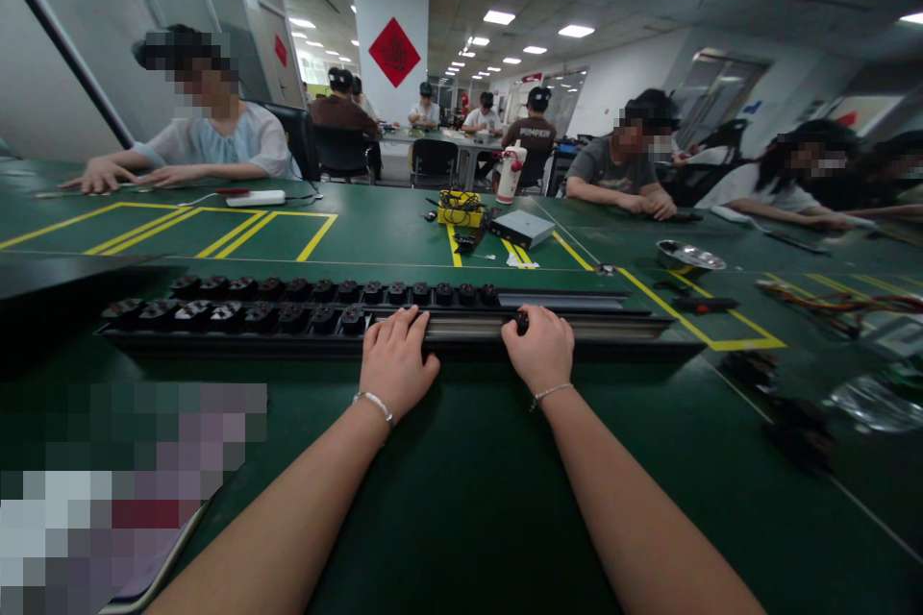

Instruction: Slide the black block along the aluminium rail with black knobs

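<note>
Two long black rails (562, 300) lie side by side across the green table in front of me. Several small black parts (288, 288) sit in a row along their left half. My left hand (393, 360) rests on the near rail with its fingers curled over the edge, right beside the last part in that row. My right hand (539, 346) is closed in a pinch on a small black part (520, 317) at the near rail's middle. The right half of both rails is bare metal channel.
A yellow box with cables (460, 208), a grey box (522, 227) and a metal bowl (688, 256) stand farther back. Loose black parts (785, 423) and wires (836, 300) lie at the right. Other people sit around the far edges. Yellow lines mark the table.
</note>
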`<state>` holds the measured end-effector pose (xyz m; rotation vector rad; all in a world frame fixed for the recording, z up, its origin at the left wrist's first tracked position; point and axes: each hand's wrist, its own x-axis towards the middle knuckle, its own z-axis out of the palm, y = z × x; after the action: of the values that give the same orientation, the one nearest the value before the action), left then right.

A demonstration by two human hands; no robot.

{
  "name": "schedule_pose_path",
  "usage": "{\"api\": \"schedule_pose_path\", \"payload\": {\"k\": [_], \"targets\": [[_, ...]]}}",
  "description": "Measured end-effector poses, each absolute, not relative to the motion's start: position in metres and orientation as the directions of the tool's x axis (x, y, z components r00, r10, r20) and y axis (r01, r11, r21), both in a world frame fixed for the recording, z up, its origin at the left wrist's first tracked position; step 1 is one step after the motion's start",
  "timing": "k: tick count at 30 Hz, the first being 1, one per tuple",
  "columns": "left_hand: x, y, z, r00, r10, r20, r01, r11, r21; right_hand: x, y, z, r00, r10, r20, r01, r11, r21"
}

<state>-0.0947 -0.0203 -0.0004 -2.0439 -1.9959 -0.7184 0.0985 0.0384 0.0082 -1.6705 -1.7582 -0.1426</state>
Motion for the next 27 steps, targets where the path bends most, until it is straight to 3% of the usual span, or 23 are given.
{"api": "schedule_pose_path", "payload": {"k": [27], "targets": [[-0.0951, -0.0194, -0.0020, -0.030, 0.880, 0.474, 0.977, -0.074, 0.199, 0.1007, 0.0418, 0.0055, 0.082, 0.835, 0.545, 0.910, 0.160, -0.383]]}}
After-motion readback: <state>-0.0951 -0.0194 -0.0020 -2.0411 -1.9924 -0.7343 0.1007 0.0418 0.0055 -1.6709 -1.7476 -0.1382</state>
